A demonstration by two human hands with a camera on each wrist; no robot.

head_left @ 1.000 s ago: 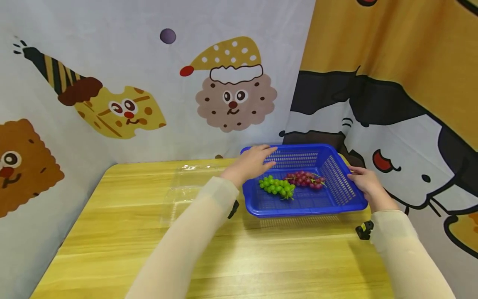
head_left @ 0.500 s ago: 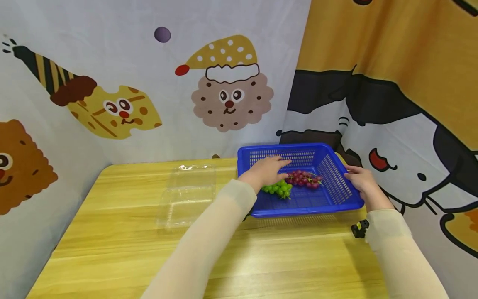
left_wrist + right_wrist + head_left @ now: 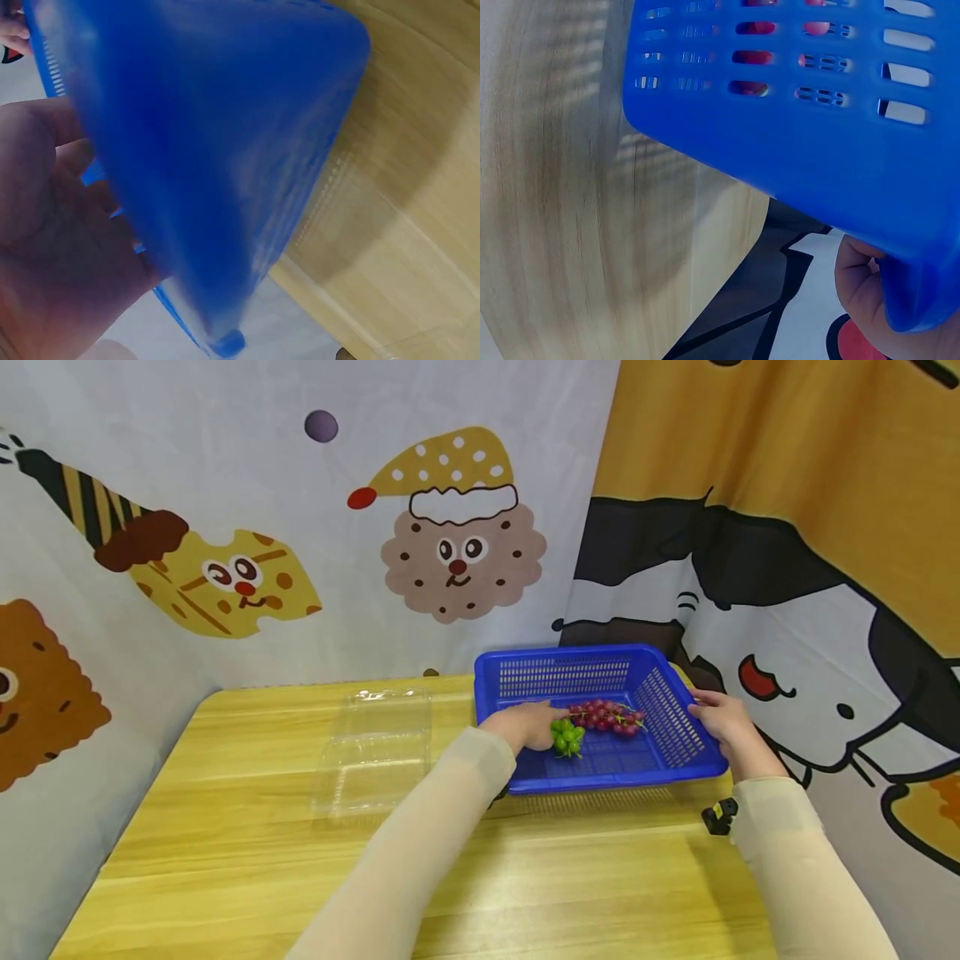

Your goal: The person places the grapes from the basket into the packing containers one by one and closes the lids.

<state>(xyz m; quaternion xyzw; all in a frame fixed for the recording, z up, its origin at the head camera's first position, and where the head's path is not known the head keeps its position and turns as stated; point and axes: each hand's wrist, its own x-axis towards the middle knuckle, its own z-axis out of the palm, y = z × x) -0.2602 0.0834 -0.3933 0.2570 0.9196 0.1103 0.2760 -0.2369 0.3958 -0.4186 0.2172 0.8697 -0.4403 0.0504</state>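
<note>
Left hand (image 3: pixel 525 727) has dropped from the far rim into the blue basket (image 3: pixel 678 752), onto the green grapes (image 3: pixel 567 737).
Fingers curl over the bunch, centre of frame, beside red grapes (image 3: pixel 606 717); right hand (image 3: pixel 720 718) grips the right rim. Best pinch the stem, lift slowly; clear clamshell (image 3: pixel 375 752) sits left on the worktop (image 3: pixel 225 827).

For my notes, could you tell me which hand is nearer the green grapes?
Left. The left hand touches the green grapes inside the blue basket; the right hand holds its right rim.

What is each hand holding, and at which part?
The right hand holds the blue basket by its right rim. The left hand covers the green grapes; grip unclear.
</note>
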